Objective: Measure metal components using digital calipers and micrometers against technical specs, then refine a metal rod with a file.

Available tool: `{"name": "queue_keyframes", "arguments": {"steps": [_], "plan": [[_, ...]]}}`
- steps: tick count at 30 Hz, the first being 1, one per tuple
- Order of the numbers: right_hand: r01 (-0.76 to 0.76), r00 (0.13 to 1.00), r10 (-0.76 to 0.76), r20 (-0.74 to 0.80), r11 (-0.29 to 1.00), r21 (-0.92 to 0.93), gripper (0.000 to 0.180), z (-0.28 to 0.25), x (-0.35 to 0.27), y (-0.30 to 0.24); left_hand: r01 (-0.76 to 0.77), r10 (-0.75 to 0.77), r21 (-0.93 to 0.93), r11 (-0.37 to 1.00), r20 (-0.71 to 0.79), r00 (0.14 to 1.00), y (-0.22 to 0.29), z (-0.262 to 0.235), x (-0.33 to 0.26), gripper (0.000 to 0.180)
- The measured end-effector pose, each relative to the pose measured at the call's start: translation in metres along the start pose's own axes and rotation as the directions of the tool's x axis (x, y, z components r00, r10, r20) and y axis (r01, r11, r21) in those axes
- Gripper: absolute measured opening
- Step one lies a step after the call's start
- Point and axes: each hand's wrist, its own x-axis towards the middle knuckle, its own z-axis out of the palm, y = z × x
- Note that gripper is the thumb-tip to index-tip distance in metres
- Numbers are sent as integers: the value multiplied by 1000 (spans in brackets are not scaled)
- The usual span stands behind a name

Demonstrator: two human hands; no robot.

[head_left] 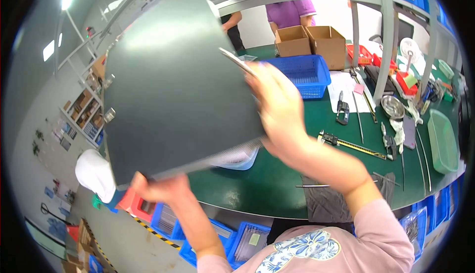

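Note:
A large dark grey flat case (178, 90) with metal latches along its left edge is lifted and tilted over the left part of the green table. My left hand (161, 188) grips its lower edge near the left corner, thumb on the face. Closed at its right edge, my right hand (279, 104) holds it from the side; that hand is blurred. A thin metal rod (235, 60) sticks out from the right fingers. The case hides much of the table behind it, including most of a pale plastic tub (242, 163).
Calipers (351, 144), micrometers (342, 107), thin rods and a grey cloth (329, 203) lie on the table (232, 189). Beyond are a blue basket (316, 90), cardboard boxes (329, 48) and a metal shelf frame (386, 40). A white-capped person (96, 174) is at left; others stand across.

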Motion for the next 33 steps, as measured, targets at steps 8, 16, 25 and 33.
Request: {"name": "queue_keyframes", "arguments": {"steps": [8, 16, 25, 33], "plan": [[-81, 991, 90, -97, 992, 101, 32, -17, 67, -8, 92, -91, 100, 991, -17, 996, -28, 96, 191, 53], [-10, 881, -249, -403, 841, -541, 32, -201, -53, -52, 170, -150, 234, 957, -103, 983, -115, 101, 298, 56], [-267, 208, -624, -754, 705, -657, 29, -283, -218, -131, -111, 238, 802, 587, -40, 970, -189, 64, 320, 55], [-297, -344, -786, -513, 610, -735, 28, -295, -352, -202, -54, 119, 811, 583, -19, 993, -179, 43, 266, 36]]}}
